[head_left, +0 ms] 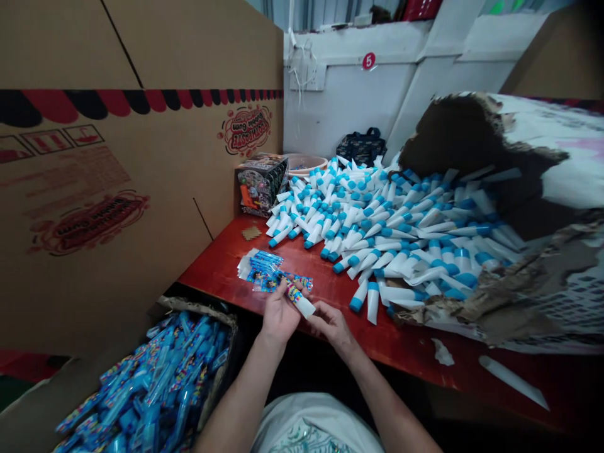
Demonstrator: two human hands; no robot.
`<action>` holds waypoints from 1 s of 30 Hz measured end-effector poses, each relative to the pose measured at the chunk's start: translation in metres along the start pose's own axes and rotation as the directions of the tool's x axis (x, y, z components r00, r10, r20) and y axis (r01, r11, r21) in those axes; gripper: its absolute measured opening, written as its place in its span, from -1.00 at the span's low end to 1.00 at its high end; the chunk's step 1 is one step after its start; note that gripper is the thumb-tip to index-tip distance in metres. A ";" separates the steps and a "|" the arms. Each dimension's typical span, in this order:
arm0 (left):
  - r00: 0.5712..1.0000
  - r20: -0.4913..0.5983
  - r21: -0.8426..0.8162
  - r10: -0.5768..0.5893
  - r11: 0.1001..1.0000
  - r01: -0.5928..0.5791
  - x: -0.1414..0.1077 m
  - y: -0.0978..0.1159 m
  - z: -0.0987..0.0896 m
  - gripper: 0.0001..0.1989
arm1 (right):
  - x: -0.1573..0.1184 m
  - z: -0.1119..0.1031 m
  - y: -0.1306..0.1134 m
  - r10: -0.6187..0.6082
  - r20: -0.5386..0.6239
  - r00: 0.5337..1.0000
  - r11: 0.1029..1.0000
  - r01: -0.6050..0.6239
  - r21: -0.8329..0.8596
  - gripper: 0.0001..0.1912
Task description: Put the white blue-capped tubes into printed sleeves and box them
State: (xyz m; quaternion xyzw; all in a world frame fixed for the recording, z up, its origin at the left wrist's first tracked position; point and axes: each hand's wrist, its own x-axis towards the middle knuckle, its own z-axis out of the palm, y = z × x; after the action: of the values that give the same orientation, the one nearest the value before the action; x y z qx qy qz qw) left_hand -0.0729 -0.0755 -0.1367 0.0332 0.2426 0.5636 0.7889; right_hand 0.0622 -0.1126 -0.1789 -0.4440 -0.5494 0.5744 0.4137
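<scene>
Bare left forearm (238, 402) and right forearm (382, 402) angling inward from the bottom of the view, left hand (280, 318) upright with fingers (283, 292) curled closed, right hand (333, 327) just beside it, fingers reaching inward

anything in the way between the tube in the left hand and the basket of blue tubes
Nothing visible blocks it: from the tube in the left hand to the basket, only the table edge lies between.

Carton: red-printed cardboard carton (94, 207), bubble gum branding
Box: printed cube box (262, 182)
Bowl: pale plastic bowl (306, 165), behind box
Bag: dark patterned bag (361, 146)
Wall tag: round red sticker (369, 61), numeral 5
</scene>
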 end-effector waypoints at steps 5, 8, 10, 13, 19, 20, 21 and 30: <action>0.999 -0.004 -0.010 -0.033 0.999 0.033 -0.009 -0.016 -0.003 -0.82 | 0.000 0.004 0.004 0.009 -0.098 0.995 1.000 -0.010 -0.010 -0.71; 1.000 0.010 0.002 -0.029 1.000 0.029 -0.012 -0.020 -0.004 -0.84 | 0.003 0.010 0.000 -0.007 -0.138 0.990 0.998 -0.003 -0.068 -0.69; 1.000 -0.008 0.017 0.002 1.000 -0.002 -0.012 -0.019 -0.007 -0.85 | 0.005 0.014 -0.003 -0.026 -0.158 0.987 0.986 0.000 -0.165 -0.67; 0.998 -0.015 0.033 0.062 0.998 -0.061 -0.014 -0.017 -0.013 -0.88 | 0.007 0.022 -0.006 -0.067 -0.152 0.986 0.950 0.016 -0.312 -0.65; 0.977 0.036 0.086 0.208 0.974 -0.211 -0.023 -0.010 -0.027 -0.91 | 0.014 0.039 -0.007 -0.070 -0.102 0.992 0.855 0.007 -0.518 -0.59; 0.977 0.019 0.095 0.214 0.972 -0.214 -0.024 -0.006 -0.030 -0.91 | 0.016 0.040 -0.007 -0.066 -0.058 0.996 0.843 0.025 -0.537 -0.60; 0.975 -0.007 0.104 0.222 0.970 -0.220 -0.026 -0.001 -0.033 -0.91 | 0.019 0.040 -0.007 -0.067 -0.014 0.998 0.830 0.048 -0.556 -0.61; 0.765 -0.332 0.280 0.552 0.832 -0.479 -0.063 0.091 -0.103 -0.73 | 0.066 0.011 -0.005 -0.296 -0.189 0.936 0.241 -0.118 -0.963 -0.80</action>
State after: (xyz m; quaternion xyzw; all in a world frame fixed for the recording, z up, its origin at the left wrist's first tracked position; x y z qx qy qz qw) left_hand -0.2113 -0.1221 -0.1754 0.0539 0.4291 0.7296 0.5297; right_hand 0.0345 -0.0515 -0.1778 -0.6606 -0.7308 0.0061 0.1716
